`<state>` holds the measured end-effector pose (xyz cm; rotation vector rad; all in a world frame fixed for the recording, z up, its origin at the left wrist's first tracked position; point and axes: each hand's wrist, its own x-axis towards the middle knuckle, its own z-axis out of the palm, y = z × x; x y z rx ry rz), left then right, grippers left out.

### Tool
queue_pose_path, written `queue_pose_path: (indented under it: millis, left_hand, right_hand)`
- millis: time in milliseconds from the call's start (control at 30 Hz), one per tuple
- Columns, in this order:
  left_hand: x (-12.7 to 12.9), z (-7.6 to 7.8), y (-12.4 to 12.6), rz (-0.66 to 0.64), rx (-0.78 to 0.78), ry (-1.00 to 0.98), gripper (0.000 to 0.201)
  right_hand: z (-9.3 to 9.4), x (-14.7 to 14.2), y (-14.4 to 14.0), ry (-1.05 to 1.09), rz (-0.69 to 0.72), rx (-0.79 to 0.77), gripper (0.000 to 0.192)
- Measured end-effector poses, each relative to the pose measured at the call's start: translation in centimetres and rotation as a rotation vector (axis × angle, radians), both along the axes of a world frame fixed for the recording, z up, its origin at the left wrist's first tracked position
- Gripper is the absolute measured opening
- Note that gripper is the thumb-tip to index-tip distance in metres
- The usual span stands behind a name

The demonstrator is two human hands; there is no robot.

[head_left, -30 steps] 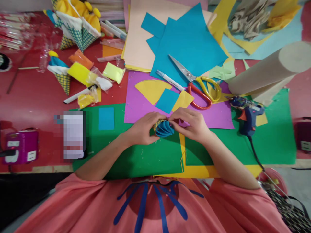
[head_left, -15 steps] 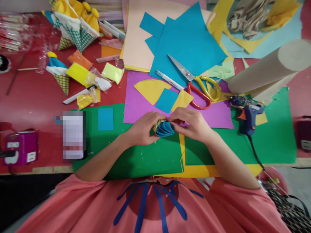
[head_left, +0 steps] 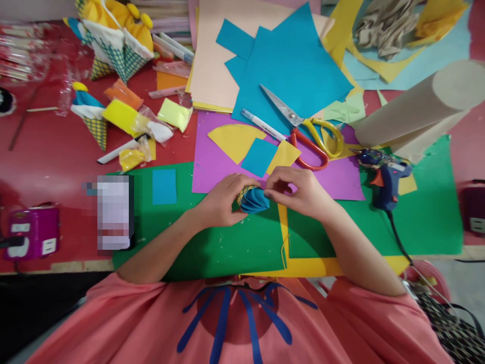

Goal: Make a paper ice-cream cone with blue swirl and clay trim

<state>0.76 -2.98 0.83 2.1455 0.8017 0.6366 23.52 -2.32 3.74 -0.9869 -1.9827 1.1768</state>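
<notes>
My left hand (head_left: 222, 201) is closed around a small yellow paper cone (head_left: 241, 197) with dark grid lines. Pleated blue paper (head_left: 255, 200) fans out of the cone's mouth, facing right. At the right edge of those pleats, the thumb and forefinger of my right hand (head_left: 299, 191) are pinched together on the blue paper. The cone's tip is hidden inside my left hand. Just beyond my hands lie a blue paper rectangle (head_left: 259, 157), a yellow paper piece (head_left: 284, 156) and a yellow paper fan shape (head_left: 235, 140).
Scissors (head_left: 293, 119) and a marker (head_left: 264, 125) lie past my hands. On the right are a glue gun (head_left: 388, 184) and a white paper roll (head_left: 409, 108). A phone (head_left: 112, 212) and a blue square (head_left: 164, 186) are at left. Finished paper cones (head_left: 94, 124) stand farther back.
My right hand's fingers have shifted slightly at the edge of the blue pleats, with the gap between thumb and forefinger looking wider. My left hand keeps its hold on the cone.
</notes>
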Motion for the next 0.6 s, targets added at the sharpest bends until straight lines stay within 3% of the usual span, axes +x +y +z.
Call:
queue_pose_path:
  millis: [167, 400, 600]
  left_hand:
    - [0.1, 0.1, -0.4, 0.040, -0.224, -0.186, 0.057]
    - [0.1, -0.2, -0.1, 0.022, -0.126, -0.086, 0.057]
    - [-0.1, -0.2, 0.2, -0.002, -0.152, -0.032, 0.054]
  right_hand:
    - [0.4, 0.1, 0.0, 0.069, 0.015, -0.194, 0.019]
    - [-0.3, -0.3, -0.1, -0.002, 0.060, -0.137, 0.024]
    - [-1.0, -0.1, 0.2, -0.027, 0.123, -0.014, 0.020]
